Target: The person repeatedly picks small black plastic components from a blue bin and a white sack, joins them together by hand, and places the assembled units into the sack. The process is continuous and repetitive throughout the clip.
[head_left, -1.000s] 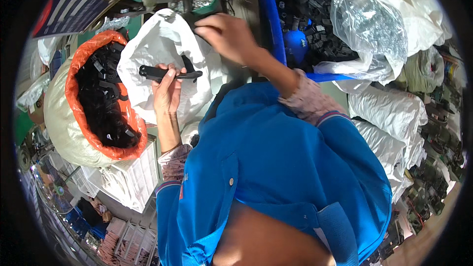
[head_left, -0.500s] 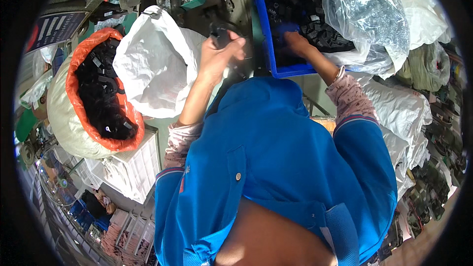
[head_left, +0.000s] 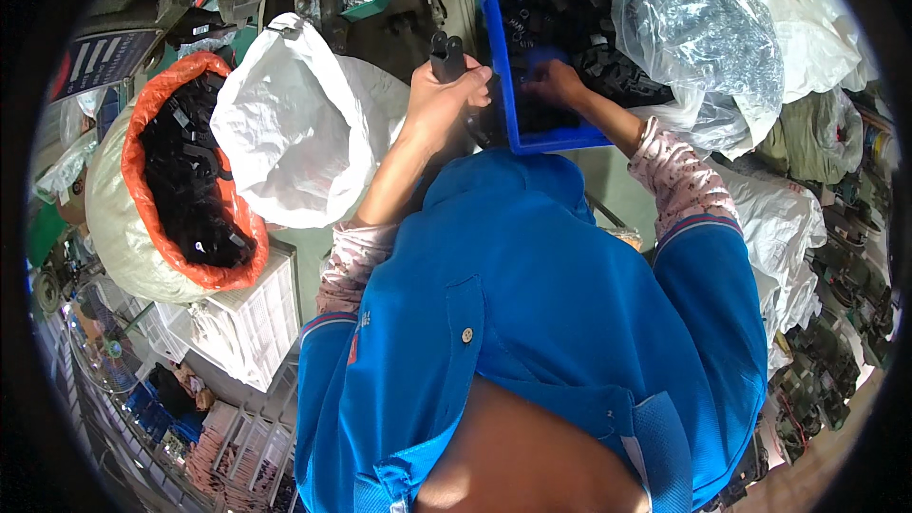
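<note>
Upright in my left hand (head_left: 445,103) is a black plastic part (head_left: 446,55) with two rounded prongs side by side. My fingers are closed around its lower end, just left of the blue bin's wall. My right hand (head_left: 559,85) reaches inside the blue bin (head_left: 560,141), at its near left corner. Its fingers look curled together, but shadow and blur hide what they hold, if anything. Small black parts (head_left: 608,71) fill the bin around and beyond that hand.
Left of my left hand stands an open white sack (head_left: 294,152). Beyond it is an orange-lined sack (head_left: 131,157) of black parts (head_left: 195,199). A green tub (head_left: 372,8) of small pieces sits at the back. Clear plastic bags (head_left: 703,47) lie over the bin's right side.
My left hand has moved slightly right, closer to the bin, and the black part now stands upright with both prongs showing. My right hand stays in the bin, shifted slightly left.
</note>
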`<state>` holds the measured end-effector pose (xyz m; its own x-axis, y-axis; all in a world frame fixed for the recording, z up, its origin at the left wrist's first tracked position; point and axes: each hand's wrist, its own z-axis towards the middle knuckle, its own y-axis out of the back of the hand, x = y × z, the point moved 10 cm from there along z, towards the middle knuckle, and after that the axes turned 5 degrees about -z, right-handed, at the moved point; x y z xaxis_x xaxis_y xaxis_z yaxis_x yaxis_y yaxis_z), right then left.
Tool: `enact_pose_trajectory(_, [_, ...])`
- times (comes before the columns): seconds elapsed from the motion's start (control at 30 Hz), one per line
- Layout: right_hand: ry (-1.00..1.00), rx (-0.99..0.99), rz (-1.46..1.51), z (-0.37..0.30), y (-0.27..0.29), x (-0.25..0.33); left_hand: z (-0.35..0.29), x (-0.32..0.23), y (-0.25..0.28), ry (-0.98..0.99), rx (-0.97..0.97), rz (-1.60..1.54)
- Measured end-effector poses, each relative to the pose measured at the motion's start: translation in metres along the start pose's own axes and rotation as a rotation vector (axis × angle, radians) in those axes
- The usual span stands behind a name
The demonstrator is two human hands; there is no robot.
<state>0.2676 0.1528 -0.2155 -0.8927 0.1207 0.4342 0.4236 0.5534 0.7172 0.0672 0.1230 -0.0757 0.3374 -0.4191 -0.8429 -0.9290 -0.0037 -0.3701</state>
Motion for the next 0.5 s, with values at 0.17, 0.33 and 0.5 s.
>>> enact_pose_trajectory(0.17, [0.030, 0.022, 0.315, 0.007, -0.001, -0.007, 0.003, 0.001, 0.003, 0.012, -0.012, -0.006])
enact_pose_trajectory(0.33, [-0.040, 0.093, 0.664, -0.038, 0.041, 0.011, 0.008, -0.004, -0.007, 0.038, 0.086, 0.060])
enact_pose_trajectory(0.5, [0.176, 0.011, 1.042, -0.088, 0.096, 0.080, 0.003, -0.012, -0.040, -0.019, 0.157, 0.076])
